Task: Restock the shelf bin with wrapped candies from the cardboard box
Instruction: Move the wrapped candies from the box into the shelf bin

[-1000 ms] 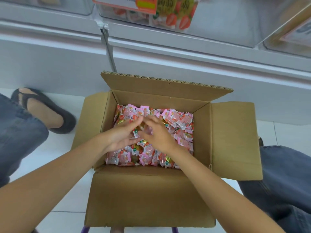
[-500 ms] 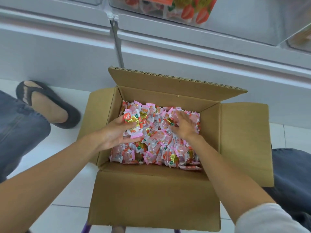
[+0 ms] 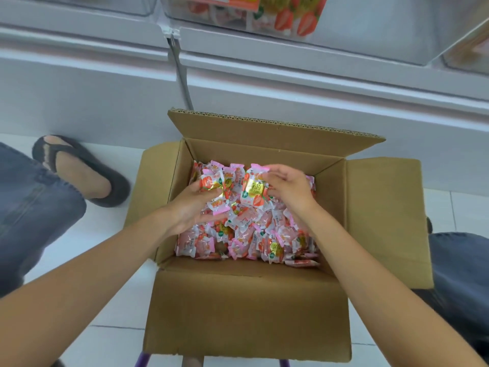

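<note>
Flooring of pale glossy tiles spreads under everything, meeting the plain white base panel of a shop shelving unit that fills the far side of the view. A grey metal upright runs down that panel at the joint between two shelf sections. Along the top edge sits the clear shelf bin, a strawberry-printed label on its front and a few packets visible inside. On the floor just in front of the panel stands the open cardboard box, with its back flap upright and its right flap folded out flat. Denim-clad legs flank the box, and a foot in a dark sandal rests on the tiles to its left. The wrapped candies, pink and white with red and gold print, lie heaped inside the box. Both bare forearms reach in: the left hand has its fingers curled around a small bunch of candies, and the right hand, close beside it, curls its fingers round more of them, lifted slightly above the heap.
</note>
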Action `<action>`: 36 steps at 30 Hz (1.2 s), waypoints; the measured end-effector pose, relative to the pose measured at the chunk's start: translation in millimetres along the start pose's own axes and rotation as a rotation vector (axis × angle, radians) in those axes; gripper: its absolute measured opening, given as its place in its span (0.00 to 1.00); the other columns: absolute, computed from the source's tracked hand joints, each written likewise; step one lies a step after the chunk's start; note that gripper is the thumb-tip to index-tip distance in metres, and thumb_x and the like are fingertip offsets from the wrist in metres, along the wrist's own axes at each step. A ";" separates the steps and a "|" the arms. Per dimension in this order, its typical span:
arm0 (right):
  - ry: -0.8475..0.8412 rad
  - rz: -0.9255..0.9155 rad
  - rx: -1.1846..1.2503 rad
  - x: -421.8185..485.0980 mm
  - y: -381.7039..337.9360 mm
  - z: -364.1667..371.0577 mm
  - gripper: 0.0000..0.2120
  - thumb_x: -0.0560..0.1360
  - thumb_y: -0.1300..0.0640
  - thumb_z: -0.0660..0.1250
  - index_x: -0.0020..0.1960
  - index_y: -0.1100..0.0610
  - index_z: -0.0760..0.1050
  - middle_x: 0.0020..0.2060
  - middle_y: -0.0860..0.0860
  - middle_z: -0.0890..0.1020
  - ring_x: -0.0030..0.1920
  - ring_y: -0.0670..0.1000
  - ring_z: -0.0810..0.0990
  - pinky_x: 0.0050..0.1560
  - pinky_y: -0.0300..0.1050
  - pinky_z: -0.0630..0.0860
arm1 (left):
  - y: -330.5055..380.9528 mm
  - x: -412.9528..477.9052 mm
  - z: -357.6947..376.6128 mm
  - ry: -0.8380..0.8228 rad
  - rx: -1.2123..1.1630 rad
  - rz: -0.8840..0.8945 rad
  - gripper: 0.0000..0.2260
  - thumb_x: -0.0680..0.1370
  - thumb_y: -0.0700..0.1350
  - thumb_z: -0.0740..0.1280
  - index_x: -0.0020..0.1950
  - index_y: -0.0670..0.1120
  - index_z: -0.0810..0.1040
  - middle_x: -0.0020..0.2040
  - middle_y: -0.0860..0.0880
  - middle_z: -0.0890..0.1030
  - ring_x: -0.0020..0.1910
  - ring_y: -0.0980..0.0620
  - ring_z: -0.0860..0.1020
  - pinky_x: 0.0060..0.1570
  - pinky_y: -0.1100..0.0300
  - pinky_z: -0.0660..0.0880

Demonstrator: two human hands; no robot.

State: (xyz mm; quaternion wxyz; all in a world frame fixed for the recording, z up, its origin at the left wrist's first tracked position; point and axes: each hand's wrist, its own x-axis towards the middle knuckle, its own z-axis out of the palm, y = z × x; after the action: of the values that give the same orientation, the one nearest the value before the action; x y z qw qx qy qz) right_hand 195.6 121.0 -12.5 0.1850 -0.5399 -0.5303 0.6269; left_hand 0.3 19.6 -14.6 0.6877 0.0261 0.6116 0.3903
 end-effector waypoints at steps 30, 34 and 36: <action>-0.007 -0.296 -0.123 -65.9 -85.2 -0.2 0.09 0.76 0.66 0.69 0.57 0.62 0.77 0.49 0.51 0.84 0.48 0.49 0.84 0.49 0.43 0.81 | 44.3 -72.2 35.6 -0.404 0.299 0.166 0.19 0.78 0.32 0.66 0.66 0.46 0.75 0.61 0.46 0.82 0.60 0.48 0.81 0.55 0.50 0.80; 0.074 -0.097 0.156 -58.8 -76.3 -2.0 0.09 0.78 0.63 0.67 0.56 0.66 0.78 0.52 0.63 0.83 0.49 0.57 0.83 0.54 0.52 0.79 | 40.7 -67.1 39.2 -0.292 -0.052 0.173 0.14 0.79 0.31 0.64 0.62 0.43 0.75 0.63 0.40 0.79 0.59 0.44 0.80 0.53 0.47 0.81; 0.013 -0.046 0.118 -56.7 -68.4 -0.4 0.10 0.77 0.62 0.69 0.55 0.67 0.79 0.52 0.63 0.83 0.47 0.57 0.82 0.55 0.49 0.79 | 41.4 -66.8 38.8 -0.318 -0.100 0.187 0.12 0.79 0.34 0.64 0.61 0.43 0.75 0.61 0.41 0.80 0.60 0.44 0.80 0.55 0.46 0.80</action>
State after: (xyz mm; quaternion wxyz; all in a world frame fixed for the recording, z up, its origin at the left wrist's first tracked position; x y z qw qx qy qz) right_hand 192.4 100.7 74.0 0.2344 -0.5197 -0.5037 0.6490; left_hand 16.3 27.5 71.3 0.7368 0.1101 0.4699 0.4735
